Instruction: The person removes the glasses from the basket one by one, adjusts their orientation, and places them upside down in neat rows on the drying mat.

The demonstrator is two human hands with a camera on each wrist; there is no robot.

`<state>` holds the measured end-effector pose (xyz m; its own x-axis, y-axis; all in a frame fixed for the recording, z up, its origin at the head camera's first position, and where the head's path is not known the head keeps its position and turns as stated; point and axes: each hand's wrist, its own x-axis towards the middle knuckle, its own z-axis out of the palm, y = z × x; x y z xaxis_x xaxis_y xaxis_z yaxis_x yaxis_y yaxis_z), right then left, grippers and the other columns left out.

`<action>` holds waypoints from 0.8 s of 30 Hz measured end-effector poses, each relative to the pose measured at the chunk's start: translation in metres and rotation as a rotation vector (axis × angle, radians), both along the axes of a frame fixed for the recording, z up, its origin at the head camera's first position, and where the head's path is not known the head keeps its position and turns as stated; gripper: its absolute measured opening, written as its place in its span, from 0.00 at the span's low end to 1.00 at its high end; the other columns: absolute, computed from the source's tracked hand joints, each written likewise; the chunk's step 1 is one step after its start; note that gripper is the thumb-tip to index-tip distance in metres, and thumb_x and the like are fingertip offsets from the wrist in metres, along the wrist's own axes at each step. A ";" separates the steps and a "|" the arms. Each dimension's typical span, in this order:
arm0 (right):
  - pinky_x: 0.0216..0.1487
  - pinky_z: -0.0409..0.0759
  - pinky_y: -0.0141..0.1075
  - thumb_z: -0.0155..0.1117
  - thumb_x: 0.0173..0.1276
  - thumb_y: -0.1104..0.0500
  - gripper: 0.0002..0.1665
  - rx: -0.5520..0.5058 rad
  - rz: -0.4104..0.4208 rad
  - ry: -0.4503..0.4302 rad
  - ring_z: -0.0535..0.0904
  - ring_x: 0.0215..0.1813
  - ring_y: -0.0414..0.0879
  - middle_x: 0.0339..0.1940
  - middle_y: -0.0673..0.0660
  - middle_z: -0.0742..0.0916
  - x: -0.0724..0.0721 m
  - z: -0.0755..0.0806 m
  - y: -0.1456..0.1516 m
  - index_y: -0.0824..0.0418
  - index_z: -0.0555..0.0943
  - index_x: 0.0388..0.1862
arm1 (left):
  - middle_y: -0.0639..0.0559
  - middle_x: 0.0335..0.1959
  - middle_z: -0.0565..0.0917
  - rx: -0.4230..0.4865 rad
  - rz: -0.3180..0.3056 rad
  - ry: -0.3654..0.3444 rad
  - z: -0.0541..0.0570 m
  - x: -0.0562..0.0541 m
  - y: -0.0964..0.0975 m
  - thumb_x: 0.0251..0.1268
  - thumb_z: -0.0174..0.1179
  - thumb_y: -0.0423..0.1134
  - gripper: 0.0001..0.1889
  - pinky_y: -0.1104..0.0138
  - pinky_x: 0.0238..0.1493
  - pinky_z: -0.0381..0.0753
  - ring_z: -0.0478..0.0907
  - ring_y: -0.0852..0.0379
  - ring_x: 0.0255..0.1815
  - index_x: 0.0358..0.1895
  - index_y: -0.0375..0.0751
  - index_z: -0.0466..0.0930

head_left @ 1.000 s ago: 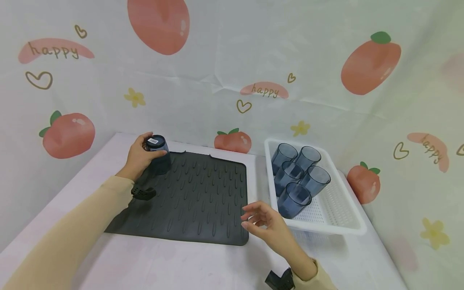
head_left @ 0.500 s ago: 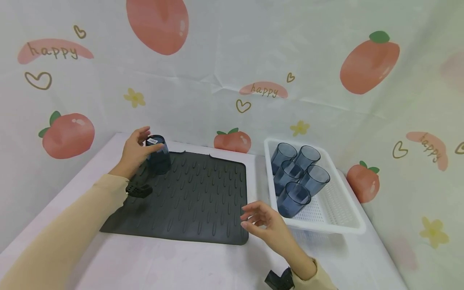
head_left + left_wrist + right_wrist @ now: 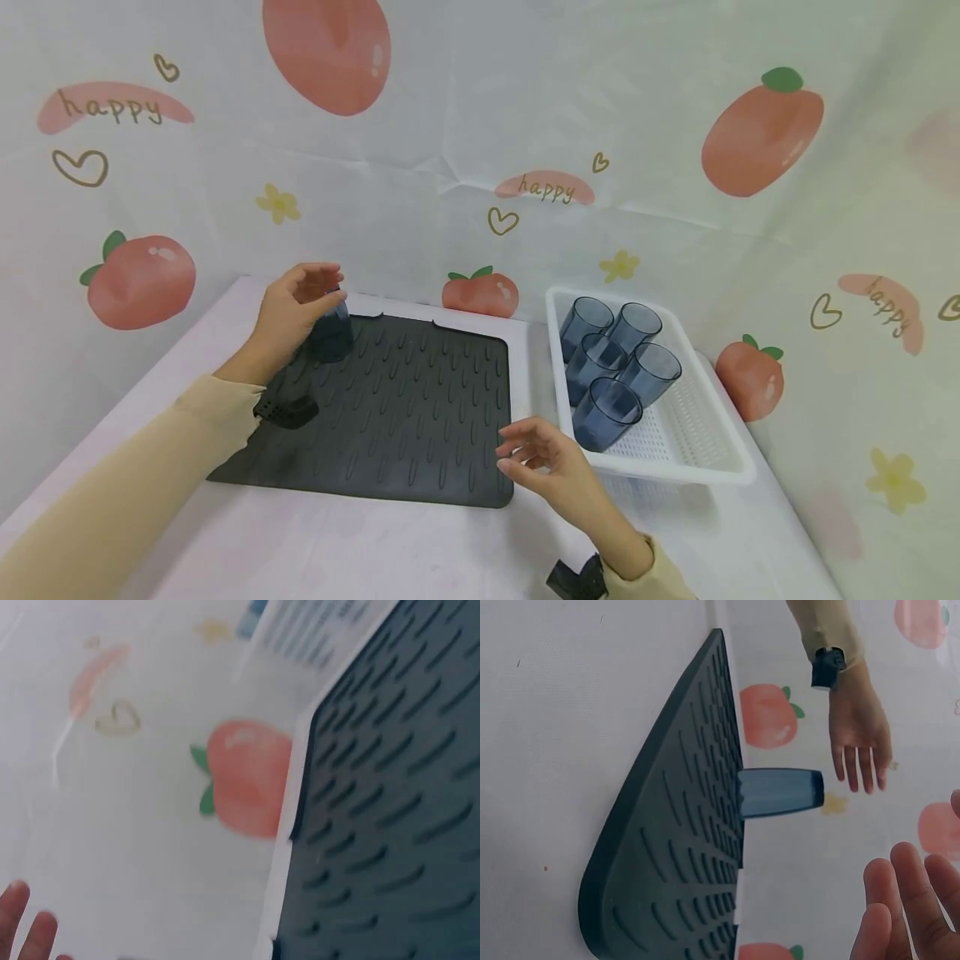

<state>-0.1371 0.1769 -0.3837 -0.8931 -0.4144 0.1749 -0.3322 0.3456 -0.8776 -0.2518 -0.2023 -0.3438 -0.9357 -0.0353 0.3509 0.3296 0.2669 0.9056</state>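
One blue tinted glass [image 3: 334, 335] stands upside down at the back left of a black ridged mat [image 3: 420, 408]. My left hand [image 3: 287, 315] hovers over it, fingers loosely extended, and covers its upper part in the head view. From the right wrist view, a gap shows between the left hand [image 3: 861, 727] and the base of the glass [image 3: 780, 793]. Only fingertips [image 3: 37, 937] of the left hand enter its own wrist view. Beside the mat's right edge, my right hand [image 3: 551, 467] is held in the air, fingers loosely bent around nothing.
A white perforated basket [image 3: 712, 454] stands right of the mat, with several blue glasses [image 3: 607, 414] standing mouth up in its left part. Behind the white-covered table [image 3: 360, 546] hangs a fruit-print cloth [image 3: 450, 100].
My left hand has let go of the upturned glass, spread away to its left, then risen over it. The glass stays in place on the mat. The right hand has not moved.
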 end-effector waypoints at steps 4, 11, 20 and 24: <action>0.41 0.80 0.33 0.69 0.64 0.58 0.21 0.005 -0.001 -0.002 0.83 0.40 0.39 0.42 0.57 0.87 0.001 0.001 0.000 0.62 0.77 0.54 | 0.62 0.51 0.78 -0.048 -0.097 -0.015 0.001 0.014 0.014 0.68 0.61 0.43 0.20 0.77 0.49 0.74 0.76 0.70 0.49 0.61 0.46 0.73; 0.41 0.80 0.33 0.68 0.64 0.59 0.19 -0.006 0.002 0.006 0.83 0.39 0.39 0.41 0.57 0.87 0.001 0.000 0.000 0.60 0.77 0.53 | 0.53 0.50 0.81 -0.038 -0.262 -0.060 -0.012 0.034 0.037 0.67 0.61 0.39 0.18 0.73 0.47 0.78 0.79 0.66 0.47 0.57 0.38 0.74; 0.41 0.80 0.33 0.68 0.64 0.58 0.20 0.000 0.005 0.004 0.83 0.39 0.39 0.41 0.57 0.87 0.001 -0.001 0.000 0.61 0.77 0.53 | 0.41 0.50 0.81 -0.006 -0.429 -0.154 -0.035 0.053 0.061 0.64 0.63 0.37 0.18 0.68 0.48 0.81 0.81 0.60 0.47 0.55 0.37 0.76; 0.42 0.80 0.33 0.68 0.64 0.58 0.20 0.003 0.004 -0.001 0.82 0.39 0.39 0.41 0.57 0.87 0.002 -0.001 -0.001 0.61 0.77 0.53 | 0.38 0.51 0.80 -0.026 -0.489 -0.191 -0.045 0.060 0.070 0.64 0.64 0.39 0.18 0.67 0.49 0.80 0.81 0.58 0.48 0.55 0.39 0.76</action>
